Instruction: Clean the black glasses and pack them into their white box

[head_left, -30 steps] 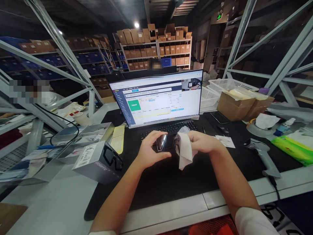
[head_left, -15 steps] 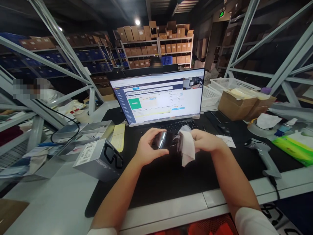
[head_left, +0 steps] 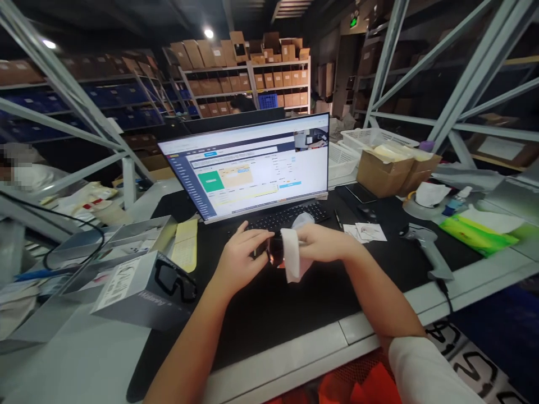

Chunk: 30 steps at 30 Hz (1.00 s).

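Between my hands, over the black desk mat, is a dark, glossy, lens-like piece (head_left: 275, 251) with an orange glint; fingers and cloth hide most of it. My left hand (head_left: 241, 257) pinches its left end, fingers over the top and palm down. My right hand (head_left: 322, 242) grips a whitish wiping cloth (head_left: 292, 255), which hangs over the right part of the piece. To the left of my left forearm stands a grey box (head_left: 145, 292) with goggle-like eyewear printed on its side.
Behind my hands are a keyboard (head_left: 261, 223) and a lit monitor (head_left: 248, 168). Rightward lie paper cards (head_left: 365, 232), a barcode scanner (head_left: 427, 249), a green tissue pack (head_left: 478, 233) and cardboard boxes (head_left: 381, 173). Open grey trays (head_left: 145, 238) and a yellow pad (head_left: 185, 244) are at left.
My view has swung right. My left hand has rolled from a side grip to fingers over the top, and the cloth now laps against the dark piece. An orange panel appears on the monitor.
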{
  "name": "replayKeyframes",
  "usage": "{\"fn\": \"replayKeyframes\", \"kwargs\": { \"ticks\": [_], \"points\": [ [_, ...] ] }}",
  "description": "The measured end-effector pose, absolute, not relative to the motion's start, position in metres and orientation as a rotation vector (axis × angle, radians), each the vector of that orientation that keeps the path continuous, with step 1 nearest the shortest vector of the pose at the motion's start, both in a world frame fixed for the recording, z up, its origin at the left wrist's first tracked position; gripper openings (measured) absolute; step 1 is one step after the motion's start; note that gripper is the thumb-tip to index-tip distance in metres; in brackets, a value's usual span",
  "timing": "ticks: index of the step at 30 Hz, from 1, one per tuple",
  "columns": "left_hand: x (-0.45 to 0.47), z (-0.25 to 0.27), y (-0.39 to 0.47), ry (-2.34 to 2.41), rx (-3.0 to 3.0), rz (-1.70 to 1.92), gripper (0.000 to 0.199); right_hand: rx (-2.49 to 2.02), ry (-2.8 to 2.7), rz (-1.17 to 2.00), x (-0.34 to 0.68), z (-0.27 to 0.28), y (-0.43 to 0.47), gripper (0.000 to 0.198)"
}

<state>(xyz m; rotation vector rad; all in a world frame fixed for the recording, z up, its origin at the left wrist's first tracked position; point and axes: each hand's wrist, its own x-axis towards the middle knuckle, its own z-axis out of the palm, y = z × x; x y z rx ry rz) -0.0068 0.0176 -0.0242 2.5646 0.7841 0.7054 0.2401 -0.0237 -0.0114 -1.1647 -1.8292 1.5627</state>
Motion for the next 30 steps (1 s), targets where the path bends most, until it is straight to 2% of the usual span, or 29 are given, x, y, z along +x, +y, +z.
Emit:
{"fn": "replayKeyframes", "kwargs": {
  "ticks": [3,10,16,19,22,24,27,30],
  "points": [
    [-0.002,-0.024,0.014,0.71,2.714,0.745,0.023,-1.247,-1.936,1.468,0.227,-0.017,-0.022,0.014],
    [-0.006,-0.018,0.016,0.656,2.628,0.863,0.026,-1.088,-1.959,1.502,0.239,-0.014,-0.021,0.024],
    [-0.014,-0.023,0.023,0.881,2.39,0.949,0.022,-1.117,-1.585,1.47,0.265,-0.02,-0.021,0.026],
    [-0.02,-0.031,0.033,1.103,2.124,1.03,0.024,-1.247,-1.152,1.198,0.29,-0.034,-0.018,0.024],
    [-0.024,-0.036,0.046,1.251,1.684,1.312,0.035,-1.256,-0.849,0.789,0.33,-0.043,-0.019,0.025],
    [-0.023,-0.035,0.052,1.244,1.471,1.437,0.042,-1.251,-0.788,0.641,0.359,-0.045,-0.024,0.028],
    [-0.019,-0.03,0.054,1.163,1.356,1.453,0.045,-1.333,-0.769,0.608,0.393,-0.047,-0.036,0.027],
    [-0.014,-0.027,0.051,1.115,1.3,1.428,0.044,-1.631,-0.81,0.724,0.413,-0.055,-0.046,0.022]
  ]
}}
